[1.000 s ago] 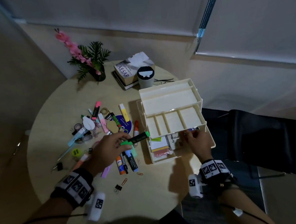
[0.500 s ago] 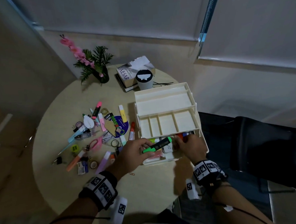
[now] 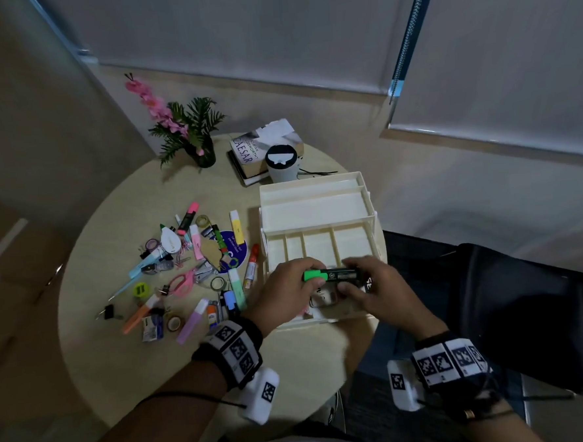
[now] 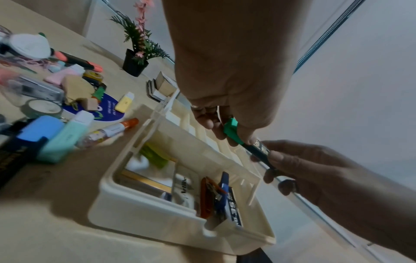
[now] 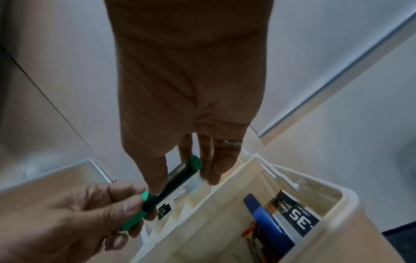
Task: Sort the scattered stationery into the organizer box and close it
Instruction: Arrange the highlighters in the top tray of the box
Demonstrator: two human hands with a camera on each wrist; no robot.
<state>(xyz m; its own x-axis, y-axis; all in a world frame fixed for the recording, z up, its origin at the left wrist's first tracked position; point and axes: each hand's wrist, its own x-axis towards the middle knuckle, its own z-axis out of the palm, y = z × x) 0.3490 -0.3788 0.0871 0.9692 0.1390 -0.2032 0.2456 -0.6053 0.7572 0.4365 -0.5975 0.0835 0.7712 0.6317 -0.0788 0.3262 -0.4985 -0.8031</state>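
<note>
Carried from the pile, green highlighter (image 3: 331,274) now pinched by left hand (image 3: 287,289) and right hand (image 3: 376,287) above organizer box (image 3: 317,216), evidently for handover.

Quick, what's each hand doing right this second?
Left hand: fingers pinch the green-capped end of the highlighter.
Right hand: fingers pinch the highlighter's other end, above the organizer box.

Highlighter transferred from table to organizer, now in two-hand hold.

I have moved my left hand (image 3: 289,291) with the green highlighter (image 3: 331,274) from above the scattered stationery to over the organizer box (image 3: 317,219); my right hand (image 3: 378,289), previously inside the lower compartment, has risen and now pinches the highlighter's other end.
</note>
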